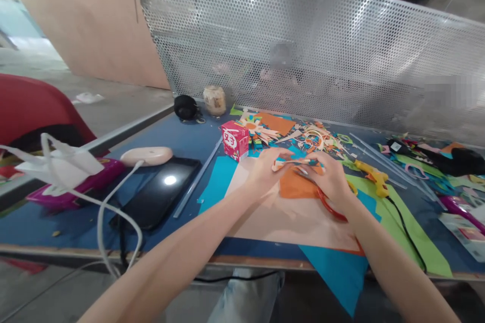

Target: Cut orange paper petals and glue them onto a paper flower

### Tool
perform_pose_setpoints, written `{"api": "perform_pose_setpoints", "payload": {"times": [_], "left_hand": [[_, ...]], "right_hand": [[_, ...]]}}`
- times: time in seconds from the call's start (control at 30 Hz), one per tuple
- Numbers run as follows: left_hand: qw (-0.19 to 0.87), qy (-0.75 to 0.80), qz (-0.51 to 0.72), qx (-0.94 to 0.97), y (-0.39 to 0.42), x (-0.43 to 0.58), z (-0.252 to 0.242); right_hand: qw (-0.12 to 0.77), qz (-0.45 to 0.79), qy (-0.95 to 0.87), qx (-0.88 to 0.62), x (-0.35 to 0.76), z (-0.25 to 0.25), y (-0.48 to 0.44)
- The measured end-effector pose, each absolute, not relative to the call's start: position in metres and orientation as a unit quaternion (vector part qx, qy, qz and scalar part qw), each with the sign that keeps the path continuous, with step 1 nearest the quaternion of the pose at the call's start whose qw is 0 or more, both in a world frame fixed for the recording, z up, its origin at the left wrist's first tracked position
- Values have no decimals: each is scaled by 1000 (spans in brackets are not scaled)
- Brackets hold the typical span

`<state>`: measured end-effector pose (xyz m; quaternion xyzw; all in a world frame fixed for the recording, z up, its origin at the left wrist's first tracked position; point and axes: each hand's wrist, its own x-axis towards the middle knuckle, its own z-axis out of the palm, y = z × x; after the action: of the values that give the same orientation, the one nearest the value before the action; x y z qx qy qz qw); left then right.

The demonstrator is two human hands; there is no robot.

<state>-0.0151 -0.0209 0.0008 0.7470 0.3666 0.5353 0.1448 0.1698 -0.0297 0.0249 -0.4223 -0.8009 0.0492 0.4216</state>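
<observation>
Head: R hand [330, 176] w/ scissors [329, 206] (red).

Desk's [210, 154] a solid deep blue, and the paper on it is loud: one pale peachy-pink sheet [280, 222], a bright orange piece [293, 186], vivid blue paper [337, 270], plus lime green paper [405, 222]. Scissors [330, 208] have red handles. Glue gun's [373, 176] yellow with a black cord [408, 234]. Little box [235, 142] is hot pink with white lettering, phone's [161, 194] black, and the metal panel [303, 20] is silvery grey, dotted all over with holes.
</observation>
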Motion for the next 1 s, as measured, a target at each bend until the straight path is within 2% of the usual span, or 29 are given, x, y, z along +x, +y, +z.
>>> {"api": "perform_pose_setpoints", "payload": {"times": [0.13, 0.2, 0.3, 0.4, 0.6, 1.0], "left_hand": [[-44, 290, 539, 790, -24, -20, 3], [-74, 260, 541, 796, -27, -22, 6], [-62, 223, 534, 813, -32, -24, 11], [-46, 206, 546, 811, -34, -25, 14], [-93, 174, 557, 806, -28, -27, 14], [-120, 148, 529, 827, -35, -27, 13]], "right_hand": [[437, -137, -837, -301, 178, 28, -39], [426, -232, -839, -246, 182, 29, -43], [401, -300, -839, -212, 185, 30, -48], [387, -324, -841, -193, 187, 31, -50], [375, -351, -838, -182, 187, 33, -47], [381, -275, -862, -189, 182, 31, -44]]}}
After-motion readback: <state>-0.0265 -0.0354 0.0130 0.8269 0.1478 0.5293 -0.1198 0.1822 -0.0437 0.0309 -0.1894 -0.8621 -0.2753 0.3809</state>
